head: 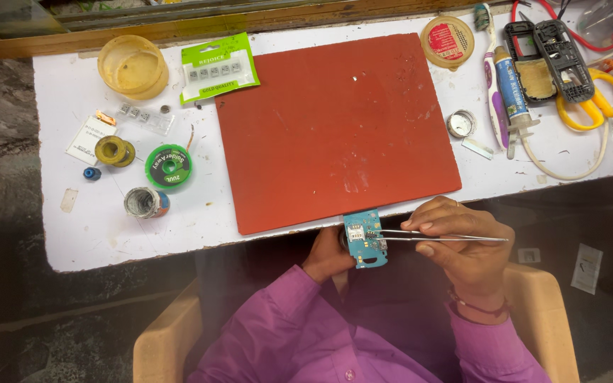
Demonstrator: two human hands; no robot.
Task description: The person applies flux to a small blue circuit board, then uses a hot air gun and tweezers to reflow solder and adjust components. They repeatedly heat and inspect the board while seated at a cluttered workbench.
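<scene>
**Tweezers on the board, just off the worktop's near edge**

My right hand [462, 245] has a pinch grip closed on thin metal tweezers [438, 236], thumb and forefinger pressing the shanks so the tips reach to nine o'clock and meet the small blue circuit board [363, 239]. My left hand [328, 257] cups that board from beneath, fingers wrapped shut on its lower edge; I judge it is held in the air, close to my chest, so the tips can work steadily. The board sits just below the near edge of the red mat [335, 128].

Further out, the mat lies flat and bare on the white worktop [72, 234]. At ten o'clock of it I see a green solder-wick spool [168, 166], a small tin [145, 202], a yellow tape roll [113, 150], a round yellow tub [133, 66] and a green packet of parts [216, 68]. At two o'clock are a toothbrush [489, 71], a tube [512, 89], a black phone frame [549, 60] and yellow-handled scissors [597, 103]. A wooden ledge [179, 28] borders the far side; dark stone floor [1, 213] lies at nine o'clock.
</scene>
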